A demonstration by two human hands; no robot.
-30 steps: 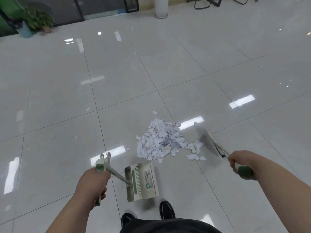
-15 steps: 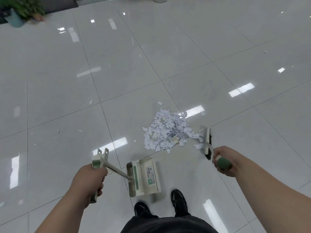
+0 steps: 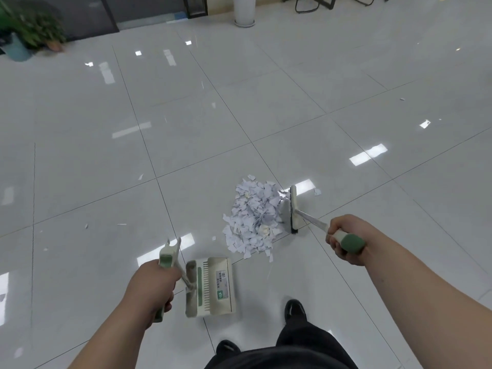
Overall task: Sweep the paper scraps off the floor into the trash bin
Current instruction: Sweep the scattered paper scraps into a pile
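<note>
Paper scraps (image 3: 253,217) touch your broom (image 3: 293,209); right hand (image 3: 343,239) grips it, left hand (image 3: 151,286) grips the dustpan (image 3: 213,286). Set that flat, sweep gently.

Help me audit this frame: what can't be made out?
Head view:
- Trash bin: nowhere in frame.
- Dustpan label: print too small to read.
- Potted plant: blurred, cut by the left edge.
- Left hand: fingers hidden behind its back, round the dustpan handle.
</note>
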